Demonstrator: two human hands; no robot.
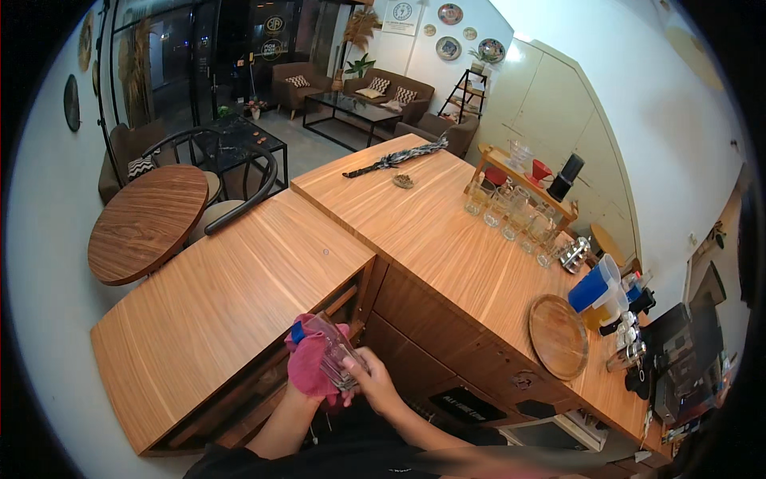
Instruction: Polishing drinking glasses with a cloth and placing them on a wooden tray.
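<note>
A clear, ridged glass vessel is held tilted between my two hands, just off the inner edge of the wooden counter. My right hand is closed round its lower right side, thumb on the glass. A pink cloth covers most of my left hand, which presses the cloth against the vessel's other side. Most of the left fingers are hidden under the cloth. A small blue patch shows at the vessel's upper left end; whether it is a cap or part of the cloth I cannot tell.
On the right-hand counter are a folded umbrella, a small dish, several clear glasses, a round wooden tray and a blue jug. A round table and a black-framed chair stand beyond the left counter.
</note>
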